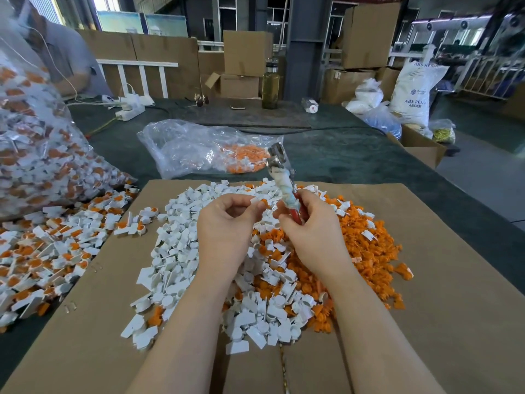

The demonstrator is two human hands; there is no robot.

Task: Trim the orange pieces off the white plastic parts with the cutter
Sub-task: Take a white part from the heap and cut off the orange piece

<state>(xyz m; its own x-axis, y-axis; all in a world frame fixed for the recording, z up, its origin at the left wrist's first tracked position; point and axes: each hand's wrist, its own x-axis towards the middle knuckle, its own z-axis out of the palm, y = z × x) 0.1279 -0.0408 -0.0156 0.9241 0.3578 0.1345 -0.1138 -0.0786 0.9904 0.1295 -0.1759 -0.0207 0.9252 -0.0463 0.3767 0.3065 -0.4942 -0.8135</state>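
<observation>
Both bare forearms are reaching forward from the bottom edge, converging toward the middle, with the 2 hands raised close together. The left hand (224,220) is turning its back to the camera, its fingers curling inward and its fingertips pinching something small and white. The right hand (309,223) is curling its fingers around a red-handled grip, the thumb lying alongside it.

Look to your two o'clock: the white sack (412,89) beyond the table's far right corner carries the only print you can read. "ABS RES…" runs across its top, cut off by a fold, and "ABS RESIN" sits lower down beneath a small blue logo too blurred to make out.
</observation>
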